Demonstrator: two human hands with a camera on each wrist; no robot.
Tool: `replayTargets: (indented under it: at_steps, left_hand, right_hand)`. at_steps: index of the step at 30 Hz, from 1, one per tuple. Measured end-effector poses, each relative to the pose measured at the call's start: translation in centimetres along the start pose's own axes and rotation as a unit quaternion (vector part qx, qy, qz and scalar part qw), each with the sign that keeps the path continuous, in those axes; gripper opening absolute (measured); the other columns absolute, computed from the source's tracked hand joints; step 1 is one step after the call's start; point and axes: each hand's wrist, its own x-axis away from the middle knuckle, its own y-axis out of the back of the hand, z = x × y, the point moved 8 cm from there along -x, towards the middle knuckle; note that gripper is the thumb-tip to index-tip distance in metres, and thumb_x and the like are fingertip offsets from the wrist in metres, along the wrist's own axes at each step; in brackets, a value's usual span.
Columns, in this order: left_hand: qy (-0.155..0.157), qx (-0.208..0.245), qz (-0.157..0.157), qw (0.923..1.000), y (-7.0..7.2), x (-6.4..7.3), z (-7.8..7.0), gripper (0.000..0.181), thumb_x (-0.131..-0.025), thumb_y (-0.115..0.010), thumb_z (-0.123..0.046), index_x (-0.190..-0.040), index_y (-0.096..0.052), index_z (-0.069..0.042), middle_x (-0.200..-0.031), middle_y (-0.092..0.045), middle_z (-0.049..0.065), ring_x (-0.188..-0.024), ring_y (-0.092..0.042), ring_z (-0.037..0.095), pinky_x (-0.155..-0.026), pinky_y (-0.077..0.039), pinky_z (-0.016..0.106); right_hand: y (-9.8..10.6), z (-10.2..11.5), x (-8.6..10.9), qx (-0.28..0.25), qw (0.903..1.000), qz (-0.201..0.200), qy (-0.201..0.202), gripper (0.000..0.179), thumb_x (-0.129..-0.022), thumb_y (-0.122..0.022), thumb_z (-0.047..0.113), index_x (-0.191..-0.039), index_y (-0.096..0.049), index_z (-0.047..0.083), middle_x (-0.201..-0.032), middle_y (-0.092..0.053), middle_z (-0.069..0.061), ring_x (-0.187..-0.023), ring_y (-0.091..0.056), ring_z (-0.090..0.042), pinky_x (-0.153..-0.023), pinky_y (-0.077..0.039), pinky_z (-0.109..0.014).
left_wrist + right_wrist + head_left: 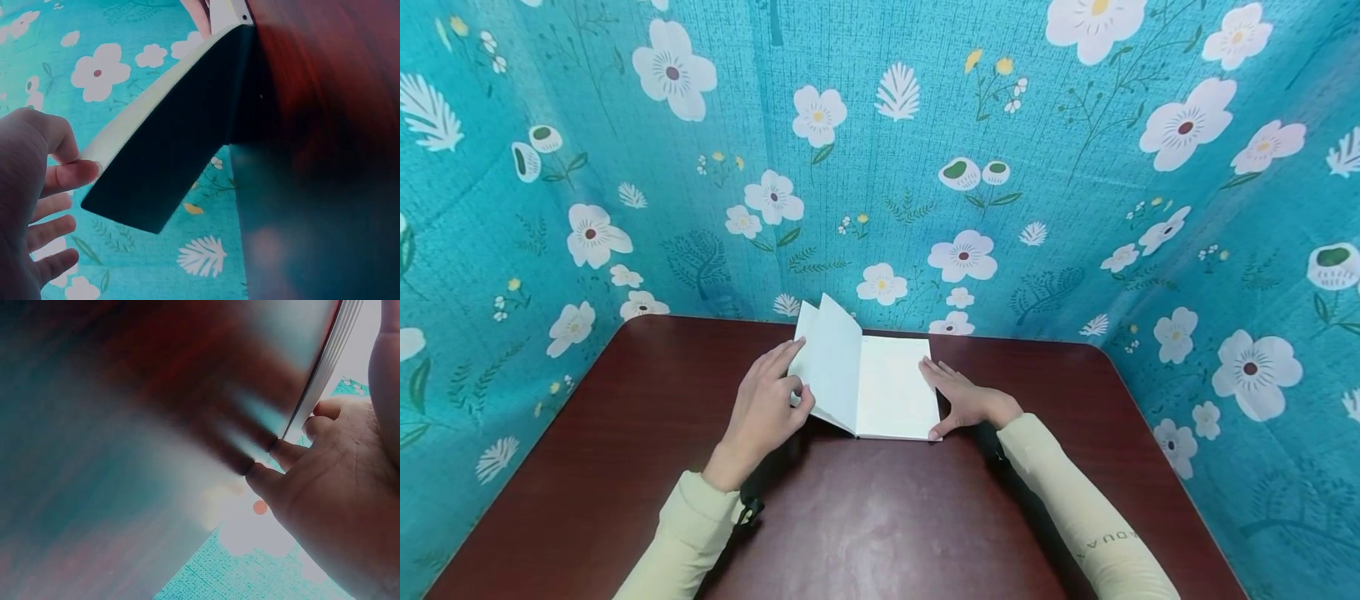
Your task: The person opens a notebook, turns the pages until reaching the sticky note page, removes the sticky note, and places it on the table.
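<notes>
Here, on glossy table (pixel 872 517) by floral curtain (pixel 880 167), left grip (pixel 763 408) pinches book (pixel 891 387), right grip (pixel 961 398) rests uncurled.

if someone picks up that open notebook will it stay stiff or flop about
The notebook would probably hinge at its fold, its halves being angled apart. Pages may fan, since some stand separated. Its dark cover seems likelier to hold its shape, looking nearly flat though tilted.

Soft glare lightens the near tabletop (pixel 865 521); both wrist views look dimmer, partly blurred.
</notes>
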Motion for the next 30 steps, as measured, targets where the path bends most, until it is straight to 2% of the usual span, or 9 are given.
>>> replayTargets:
  at_steps: [9,14,19,23,30]
  left_hand:
    - [0.064,-0.014,0.050,0.9966,-0.7,1.6,2.3,0.025,-0.080,-0.072,-0.005,-0.055,-0.068,-0.003,-0.144,-0.057,0.023,-0.136,-0.052,0.038,-0.113,-0.043,0.050]
    - [0.109,-0.020,0.081,0.9905,-1.2,2.6,3.2,0.030,-0.080,-0.073,-0.006,-0.051,-0.065,-0.006,-0.143,-0.057,0.026,-0.137,-0.051,0.041,-0.112,-0.043,0.052]
    - [0.149,-0.021,0.101,0.9835,-1.8,3.3,4.0,0.043,-0.079,-0.073,-0.006,-0.042,-0.053,-0.012,-0.135,-0.061,0.029,-0.133,-0.054,0.044,-0.109,-0.045,0.056]
    - [0.161,-0.025,0.118,0.9795,-2.4,3.6,4.4,0.049,-0.078,-0.073,-0.005,-0.039,-0.044,-0.014,-0.130,-0.064,0.032,-0.131,-0.055,0.046,-0.106,-0.047,0.057]
    - [0.170,-0.026,0.145,0.9743,-3.5,4.1,5.2,0.048,-0.079,-0.074,-0.007,-0.040,-0.046,-0.014,-0.126,-0.064,0.033,-0.130,-0.056,0.047,-0.105,-0.048,0.057]
  right_hand:
    - [0.1,-0.2,-0.1,0.002,0.9999,-0.003,0.010,0.133,-0.074,-0.086,0.054,-0.163,-0.002,0.001,-0.171,0.001,-0.018,-0.157,0.003,-0.042,-0.123,-0.008,-0.065]
    - [-0.1,-0.2,-0.2,0.003,0.9999,-0.001,0.015,0.133,-0.075,-0.085,0.054,-0.163,-0.002,0.001,-0.171,0.002,-0.018,-0.156,0.003,-0.042,-0.122,-0.007,-0.066]
    - [-0.1,-0.2,-0.1,-0.001,1.0000,0.002,0.009,0.132,-0.075,-0.085,0.054,-0.163,-0.002,0.003,-0.171,0.002,-0.016,-0.157,0.004,-0.040,-0.123,-0.006,-0.064]
    - [-0.1,-0.2,-0.1,0.001,1.0000,0.002,0.006,0.132,-0.075,-0.085,0.054,-0.163,-0.001,0.002,-0.171,0.002,-0.016,-0.157,0.004,-0.041,-0.123,-0.007,-0.064]
    - [-0.2,-0.4,-0.3,0.004,1.0000,0.003,0.003,0.133,-0.075,-0.084,0.056,-0.163,0.000,0.004,-0.172,0.003,-0.014,-0.157,0.005,-0.040,-0.124,-0.006,-0.063]
